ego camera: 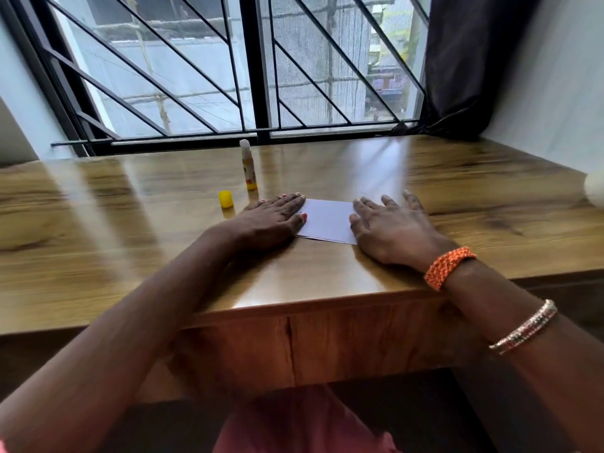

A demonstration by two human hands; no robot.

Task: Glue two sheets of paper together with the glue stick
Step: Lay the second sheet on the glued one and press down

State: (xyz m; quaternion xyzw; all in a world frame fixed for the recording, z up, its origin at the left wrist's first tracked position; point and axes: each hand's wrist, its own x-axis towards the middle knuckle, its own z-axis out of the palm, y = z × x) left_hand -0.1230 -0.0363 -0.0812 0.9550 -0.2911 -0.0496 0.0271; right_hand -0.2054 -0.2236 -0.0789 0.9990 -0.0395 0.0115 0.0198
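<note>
Two white sheets of paper [327,220] lie stacked on the wooden table [327,282], a thin edge of the lower sheet showing along the near side. My left hand [271,220] lies flat with straight fingers on the left edge of the stack. My right hand [389,227] lies flat with spread fingers on its right edge. The glue stick [248,166] stands upright and uncapped behind my left hand. Its yellow cap [226,199] sits on the table to the left of that hand.
A barred window [248,67] runs along the table's far edge, with a dark curtain [464,60] at its right end. A white object [595,188] shows at the far right edge of the table. The table's front edge lies close to my forearms.
</note>
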